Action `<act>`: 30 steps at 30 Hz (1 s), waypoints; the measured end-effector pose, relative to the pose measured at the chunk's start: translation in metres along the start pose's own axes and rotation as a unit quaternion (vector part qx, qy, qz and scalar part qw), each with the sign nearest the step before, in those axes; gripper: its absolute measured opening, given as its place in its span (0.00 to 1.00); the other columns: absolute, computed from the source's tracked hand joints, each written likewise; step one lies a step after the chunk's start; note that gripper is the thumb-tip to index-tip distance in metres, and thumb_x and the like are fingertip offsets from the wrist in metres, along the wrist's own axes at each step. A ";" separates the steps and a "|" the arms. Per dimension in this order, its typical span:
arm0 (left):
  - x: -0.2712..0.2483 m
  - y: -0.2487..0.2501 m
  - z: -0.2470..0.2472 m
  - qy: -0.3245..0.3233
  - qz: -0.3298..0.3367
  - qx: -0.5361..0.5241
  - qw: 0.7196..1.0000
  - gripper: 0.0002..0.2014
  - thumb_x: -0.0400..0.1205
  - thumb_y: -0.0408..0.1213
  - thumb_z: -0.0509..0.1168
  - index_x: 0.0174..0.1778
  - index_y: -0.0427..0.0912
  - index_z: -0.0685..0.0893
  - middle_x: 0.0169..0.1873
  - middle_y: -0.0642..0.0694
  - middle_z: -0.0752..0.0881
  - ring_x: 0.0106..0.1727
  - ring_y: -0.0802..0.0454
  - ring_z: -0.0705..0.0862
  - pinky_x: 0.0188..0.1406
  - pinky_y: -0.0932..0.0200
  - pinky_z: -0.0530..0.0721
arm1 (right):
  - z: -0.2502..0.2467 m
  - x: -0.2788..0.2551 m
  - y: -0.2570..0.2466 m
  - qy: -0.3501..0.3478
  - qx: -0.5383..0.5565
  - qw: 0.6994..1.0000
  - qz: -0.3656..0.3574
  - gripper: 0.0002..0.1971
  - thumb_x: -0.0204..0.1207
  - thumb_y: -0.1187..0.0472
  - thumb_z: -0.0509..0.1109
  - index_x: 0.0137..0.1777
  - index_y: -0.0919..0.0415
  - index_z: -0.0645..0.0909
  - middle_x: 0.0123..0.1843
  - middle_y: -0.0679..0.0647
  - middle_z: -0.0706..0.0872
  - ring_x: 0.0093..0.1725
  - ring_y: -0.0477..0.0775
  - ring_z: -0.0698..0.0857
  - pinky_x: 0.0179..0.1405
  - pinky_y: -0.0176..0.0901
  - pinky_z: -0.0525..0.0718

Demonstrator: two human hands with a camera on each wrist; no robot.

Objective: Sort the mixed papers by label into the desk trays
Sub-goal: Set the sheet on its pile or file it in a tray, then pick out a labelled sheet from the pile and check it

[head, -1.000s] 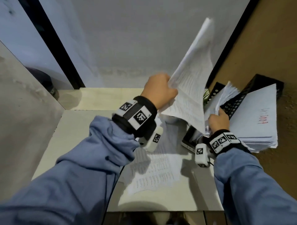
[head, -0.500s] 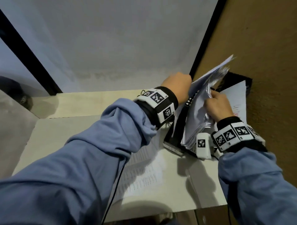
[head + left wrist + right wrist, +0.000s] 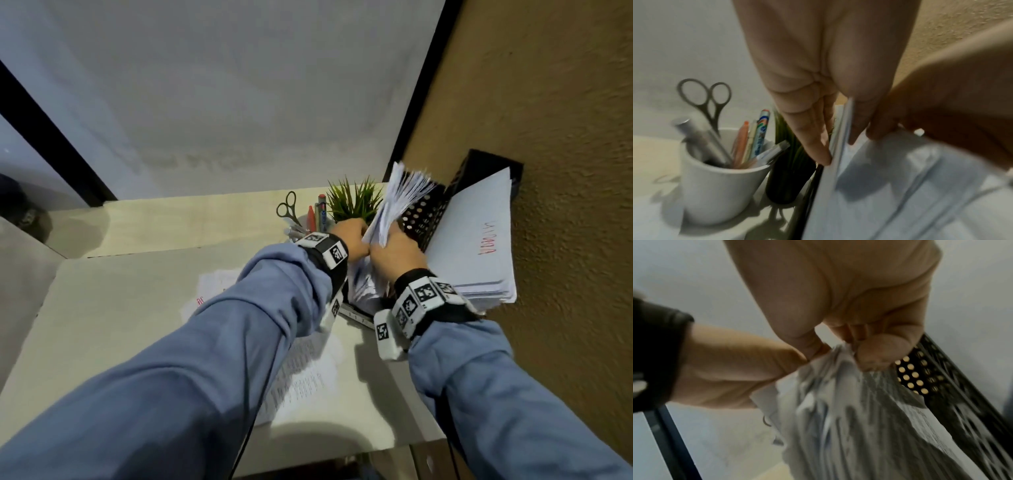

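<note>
Right now my left hand [image 3: 351,238] and right hand [image 3: 394,251] both clamp the fanned paper bundle [image 3: 399,202], upright at the black tray [image 3: 428,219], two o'clock on the desk [image 3: 113,308]. Filing step; next I'd lower it squarely in.

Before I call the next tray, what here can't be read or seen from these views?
- Red label on the right tray's stack: head view, too small to read.
- Text on the fanned sheaf: right wrist view, motion blur.
- Tray under the sheaf: head view, hidden by both hands.
- Sheet on the desk: head view, largely covered by the left sleeve.
</note>
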State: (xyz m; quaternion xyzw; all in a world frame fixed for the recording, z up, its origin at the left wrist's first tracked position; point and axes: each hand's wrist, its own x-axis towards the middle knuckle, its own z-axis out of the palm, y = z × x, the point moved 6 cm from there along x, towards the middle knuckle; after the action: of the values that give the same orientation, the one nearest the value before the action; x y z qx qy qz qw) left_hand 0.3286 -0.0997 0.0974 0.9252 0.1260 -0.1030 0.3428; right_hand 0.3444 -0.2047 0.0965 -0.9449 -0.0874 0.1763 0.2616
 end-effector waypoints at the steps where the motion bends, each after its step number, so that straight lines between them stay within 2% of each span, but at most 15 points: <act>1: -0.003 -0.007 0.001 0.015 0.000 -0.027 1.000 0.17 0.78 0.35 0.68 0.62 0.36 0.79 0.55 0.38 0.85 0.55 0.43 0.83 0.50 0.56 0.79 | 0.007 0.001 0.004 -0.004 0.003 1.000 0.011 0.29 0.76 0.53 0.62 0.77 0.53 0.61 0.67 0.66 0.79 0.63 0.69 0.80 0.62 0.55 0.77; 3: -0.014 -0.021 -0.006 0.057 -0.003 -0.128 0.990 0.19 0.79 0.39 0.68 0.65 0.40 0.77 0.52 0.44 0.85 0.50 0.49 0.84 0.49 0.59 0.81 | 0.013 0.002 0.007 0.003 -0.002 1.000 0.017 0.28 0.78 0.54 0.61 0.78 0.56 0.60 0.66 0.67 0.79 0.63 0.69 0.80 0.60 0.53 0.77; 5: -0.035 -0.041 -0.017 0.103 -0.015 -0.244 0.964 0.16 0.80 0.40 0.67 0.62 0.42 0.78 0.49 0.47 0.84 0.47 0.52 0.84 0.47 0.60 0.84 | 0.007 -0.003 0.001 0.040 0.005 0.999 -0.011 0.23 0.78 0.51 0.61 0.71 0.59 0.68 0.61 0.65 0.82 0.60 0.67 0.81 0.55 0.51 0.77; 7: -0.060 -0.078 -0.021 0.152 -0.049 -0.315 0.936 0.08 0.80 0.36 0.67 0.54 0.43 0.81 0.48 0.44 0.85 0.47 0.46 0.87 0.49 0.52 0.87 | -0.003 -0.020 -0.008 0.110 0.057 0.990 -0.068 0.18 0.78 0.47 0.63 0.61 0.59 0.76 0.51 0.59 0.85 0.51 0.61 0.83 0.47 0.47 0.77; 9: -0.086 -0.132 -0.017 0.196 -0.128 -0.298 0.926 0.05 0.79 0.31 0.67 0.49 0.42 0.82 0.49 0.39 0.87 0.49 0.39 0.88 0.55 0.45 0.86 | 0.000 -0.050 -0.018 0.147 0.130 0.968 -0.158 0.12 0.79 0.48 0.64 0.47 0.58 0.79 0.34 0.53 0.83 0.35 0.53 0.81 0.34 0.42 0.75; 10: -0.099 -0.165 -0.009 0.201 -0.191 -0.252 0.927 0.06 0.78 0.31 0.66 0.50 0.39 0.83 0.51 0.37 0.87 0.52 0.38 0.87 0.59 0.46 0.83 | 0.012 -0.064 -0.022 0.132 0.141 0.960 -0.202 0.12 0.80 0.50 0.64 0.40 0.57 0.77 0.28 0.51 0.80 0.29 0.51 0.79 0.29 0.42 0.73; 12: -0.131 -0.227 0.011 0.180 -0.324 -0.165 0.914 0.13 0.79 0.33 0.65 0.57 0.32 0.81 0.59 0.34 0.84 0.60 0.37 0.82 0.61 0.52 0.78 | 0.055 -0.081 -0.018 0.040 0.108 0.965 -0.236 0.14 0.80 0.52 0.64 0.34 0.57 0.75 0.24 0.52 0.78 0.26 0.52 0.77 0.28 0.45 0.76; 14: -0.165 -0.270 0.034 0.164 -0.421 -0.157 0.878 0.18 0.79 0.34 0.63 0.63 0.28 0.77 0.63 0.32 0.80 0.60 0.34 0.80 0.56 0.50 0.78 | 0.109 -0.078 0.003 -0.056 0.038 0.980 -0.189 0.11 0.79 0.53 0.65 0.36 0.56 0.78 0.31 0.54 0.82 0.32 0.53 0.81 0.35 0.49 0.81; 16: -0.190 -0.290 0.051 0.176 -0.467 -0.175 0.849 0.21 0.79 0.36 0.63 0.66 0.30 0.73 0.65 0.32 0.77 0.60 0.33 0.80 0.58 0.49 0.79 | 0.152 -0.072 0.027 -0.122 -0.012 0.987 -0.103 0.06 0.77 0.57 0.65 0.46 0.58 0.81 0.45 0.56 0.83 0.44 0.55 0.82 0.41 0.42 0.79; 18: -0.201 -0.294 0.061 0.200 -0.469 -0.196 0.837 0.22 0.80 0.36 0.62 0.69 0.31 0.72 0.67 0.33 0.74 0.64 0.34 0.78 0.61 0.48 0.77 | 0.178 -0.070 0.044 -0.154 -0.008 0.988 -0.033 0.06 0.75 0.60 0.65 0.38 0.55 0.73 0.48 0.58 0.74 0.44 0.53 0.76 0.36 0.37 0.72; 20: -0.203 -0.292 0.070 0.225 -0.459 -0.232 0.828 0.23 0.81 0.36 0.62 0.71 0.32 0.70 0.69 0.34 0.73 0.66 0.35 0.77 0.62 0.49 0.76 | 0.193 -0.070 0.053 -0.152 0.021 0.988 0.015 0.17 0.74 0.63 0.64 0.31 0.49 0.59 0.48 0.54 0.67 0.41 0.51 0.69 0.30 0.36 0.67; 21: -0.203 -0.290 0.073 0.233 -0.454 -0.254 0.822 0.24 0.81 0.37 0.62 0.72 0.32 0.69 0.70 0.34 0.73 0.66 0.36 0.77 0.63 0.49 0.76 | 0.197 -0.071 0.053 -0.149 0.035 0.988 0.030 0.18 0.73 0.64 0.64 0.31 0.49 0.59 0.48 0.54 0.67 0.42 0.50 0.69 0.31 0.36 0.68; 24: -0.201 -0.286 0.083 0.226 -0.452 -0.315 0.803 0.26 0.80 0.40 0.65 0.73 0.35 0.68 0.68 0.36 0.77 0.66 0.37 0.78 0.63 0.52 0.76 | 0.199 -0.076 0.046 -0.134 0.070 0.987 0.044 0.03 0.72 0.66 0.67 0.45 0.61 0.79 0.47 0.58 0.81 0.44 0.54 0.80 0.38 0.38 0.76; 27: -0.194 -0.282 0.092 0.195 -0.407 -0.365 0.815 0.23 0.78 0.39 0.68 0.68 0.37 0.73 0.59 0.41 0.80 0.61 0.39 0.81 0.60 0.52 0.80 | 0.202 -0.081 0.043 -0.135 0.118 0.982 0.063 0.13 0.72 0.69 0.68 0.57 0.65 0.82 0.52 0.59 0.87 0.49 0.59 0.86 0.47 0.42 0.83; 30: -0.192 -0.277 0.090 0.185 -0.330 -0.390 0.839 0.04 0.78 0.30 0.65 0.47 0.38 0.83 0.38 0.42 0.81 0.42 0.44 0.80 0.41 0.57 0.75 | 0.201 -0.083 0.039 -0.131 0.152 0.978 0.061 0.15 0.70 0.71 0.70 0.56 0.62 0.81 0.51 0.56 0.87 0.47 0.55 0.85 0.44 0.40 0.83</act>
State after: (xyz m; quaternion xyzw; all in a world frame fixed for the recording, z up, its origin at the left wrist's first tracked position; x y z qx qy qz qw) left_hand 0.0528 0.0125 -0.0851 0.6203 0.5145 0.0206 0.5917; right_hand 0.1947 -0.1661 -0.0617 -0.8665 -0.0354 0.3254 0.3768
